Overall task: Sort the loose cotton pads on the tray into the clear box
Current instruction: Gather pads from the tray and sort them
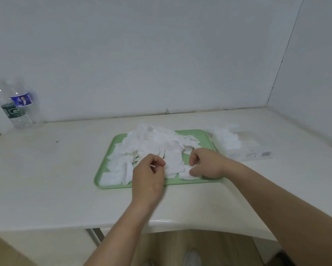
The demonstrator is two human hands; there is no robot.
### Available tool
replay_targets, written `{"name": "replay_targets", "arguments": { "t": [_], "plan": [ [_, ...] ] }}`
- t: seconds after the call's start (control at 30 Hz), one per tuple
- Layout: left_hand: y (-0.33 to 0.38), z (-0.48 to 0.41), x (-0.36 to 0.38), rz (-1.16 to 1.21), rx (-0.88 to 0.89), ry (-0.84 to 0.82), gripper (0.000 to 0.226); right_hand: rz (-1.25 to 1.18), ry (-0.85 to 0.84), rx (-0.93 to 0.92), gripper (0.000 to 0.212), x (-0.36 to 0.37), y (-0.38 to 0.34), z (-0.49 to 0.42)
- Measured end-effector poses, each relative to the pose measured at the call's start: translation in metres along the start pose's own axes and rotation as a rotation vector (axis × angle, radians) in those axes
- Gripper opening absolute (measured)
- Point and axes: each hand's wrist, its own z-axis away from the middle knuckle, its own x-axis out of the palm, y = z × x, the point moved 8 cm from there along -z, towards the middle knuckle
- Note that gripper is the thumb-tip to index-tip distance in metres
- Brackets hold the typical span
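Left hand (148, 170) curled above the cotton pads (151, 146) on the green tray (180, 181), hold unclear; my right hand (205, 164) pinched one pad (188, 174); clear box (247, 153) lay right of tray.

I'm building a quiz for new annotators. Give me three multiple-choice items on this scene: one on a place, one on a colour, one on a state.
1. Where is the box relative to the tray? A: left of it. B: right of it. C: on it.
2. What colour is the tray? A: blue. B: red. C: green.
3. How do the pads lie on the tray? A: in a loose heap. B: in one neat stack. C: none are there.

Answers: 1 B, the box sits beside the tray's right edge. 2 C, its rim shows pale green. 3 A, they overlap in a messy pile.
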Motion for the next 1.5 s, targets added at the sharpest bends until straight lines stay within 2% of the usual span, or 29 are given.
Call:
{"name": "replay_targets", "arguments": {
  "t": [0.1, 0.2, 0.33, 0.5, 0.6, 0.73, 0.83, 0.93, 1.0, 1.03, 1.1, 1.2, 1.3, 1.4, 1.5],
  "plan": [
    [-0.003, 0.003, -0.002, -0.008, -0.001, 0.007, 0.027, -0.088, -0.014, 0.000, 0.029, 0.003, 0.003, 0.005],
    [-0.004, 0.002, -0.002, -0.025, -0.020, 0.006, 0.025, -0.043, -0.066, 0.009, 0.039, 0.008, 0.000, 0.010],
    [-0.005, 0.003, 0.000, -0.075, -0.012, -0.002, 0.024, 0.006, -0.088, 0.024, 0.018, 0.010, -0.005, 0.010],
    [-0.004, 0.006, -0.003, -0.081, 0.031, 0.010, 0.026, -0.007, -0.091, 0.001, 0.016, 0.007, -0.009, 0.010],
    [-0.007, 0.007, -0.004, -0.049, 0.019, 0.009, 0.026, -0.120, 0.016, -0.010, 0.022, -0.005, -0.004, 0.015],
    [-0.005, 0.007, -0.006, 0.004, 0.009, 0.009, 0.026, -0.473, 0.263, -0.006, 0.038, -0.023, 0.007, 0.032],
    [0.000, 0.009, -0.004, 0.104, -0.001, -0.029, 0.012, -0.661, 0.315, -0.074, 0.044, -0.025, -0.004, 0.041],
    [0.002, 0.011, 0.002, 0.157, 0.009, -0.121, 0.062, -0.696, 0.298, -0.157, 0.032, -0.023, -0.026, 0.040],
    [0.001, 0.012, 0.005, 0.162, -0.004, -0.173, 0.075, -0.667, 0.232, -0.206, 0.024, -0.015, -0.043, 0.037],
    [0.000, 0.012, 0.006, 0.171, -0.015, -0.197, 0.072, -0.654, 0.186, -0.225, 0.022, -0.009, -0.050, 0.035],
    [-0.001, 0.012, 0.007, 0.196, -0.007, -0.218, 0.050, -0.639, 0.100, -0.241, 0.020, 0.002, -0.059, 0.031],
    [0.002, 0.012, 0.003, 0.206, 0.054, -0.168, 0.026, -0.663, 0.047, -0.230, 0.016, 0.010, -0.061, 0.025],
    [-0.002, 0.009, -0.008, 0.251, 0.041, -0.029, 0.006, -0.713, 0.163, -0.146, 0.005, 0.002, -0.048, 0.018],
    [-0.012, 0.008, -0.020, 0.385, -0.067, 0.122, 0.010, -0.580, 0.399, 0.001, 0.006, -0.012, -0.025, 0.010],
    [-0.016, 0.009, -0.025, 0.477, -0.128, 0.190, 0.013, -0.403, 0.454, 0.096, 0.007, -0.012, -0.020, 0.005]
  ]
}}
